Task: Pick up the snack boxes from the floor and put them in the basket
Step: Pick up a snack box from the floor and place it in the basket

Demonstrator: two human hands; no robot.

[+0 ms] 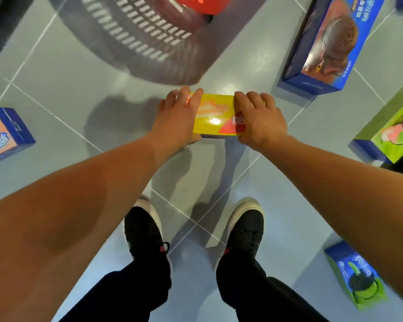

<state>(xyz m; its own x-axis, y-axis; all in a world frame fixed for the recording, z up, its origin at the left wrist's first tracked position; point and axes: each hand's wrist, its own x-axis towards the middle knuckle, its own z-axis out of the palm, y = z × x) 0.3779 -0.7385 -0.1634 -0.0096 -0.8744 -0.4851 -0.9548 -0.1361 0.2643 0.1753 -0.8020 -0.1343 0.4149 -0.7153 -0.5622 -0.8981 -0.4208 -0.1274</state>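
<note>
Your left hand (176,117) and right hand (260,119) clamp the two ends of a glossy yellow box (215,116) at the centre of the frame, fingers curled over its far edge. Whether it rests on the floor (63,73) or is just off it, you cannot tell from this view. Straight above it sits the grey slotted basket (140,31), blurred, with a red box (196,3) inside. Around you lie more cardboard snack boxes: a long blue box (326,45) at upper right, a green box (391,126) at the right edge, a small blue-green box (356,280) at lower right, and a blue-orange box (5,133) at the left edge. Your black shoes (144,231) stand on smooth grey tiles below.
</note>
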